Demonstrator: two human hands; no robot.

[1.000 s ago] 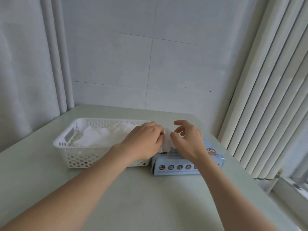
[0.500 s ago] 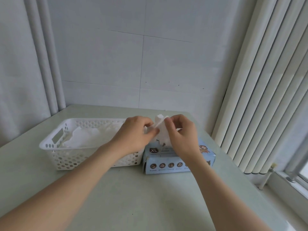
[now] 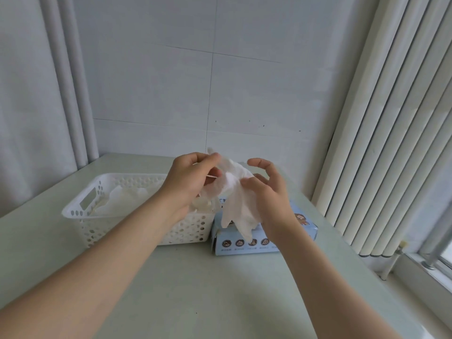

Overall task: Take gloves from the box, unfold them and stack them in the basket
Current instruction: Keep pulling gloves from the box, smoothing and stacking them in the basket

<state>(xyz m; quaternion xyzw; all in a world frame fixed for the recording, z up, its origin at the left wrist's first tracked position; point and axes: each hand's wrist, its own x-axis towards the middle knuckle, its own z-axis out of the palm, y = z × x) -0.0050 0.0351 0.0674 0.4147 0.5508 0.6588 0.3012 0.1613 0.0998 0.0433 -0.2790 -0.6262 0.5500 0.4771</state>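
Mid-unfolding: a left hand (image 3: 193, 179) pinched one end of a thin, crinkled white glove (image 3: 237, 199) held above the blue cardboard box (image 3: 264, 238). The right hand (image 3: 269, 199) had its thumb on it and fingers spread, its hold unclear. Next, probably: spreading it flat, then laying it left, in the perforated plastic basket (image 3: 80, 211).

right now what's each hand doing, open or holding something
left hand: pinching the glove
right hand: open, thumb touching the glove
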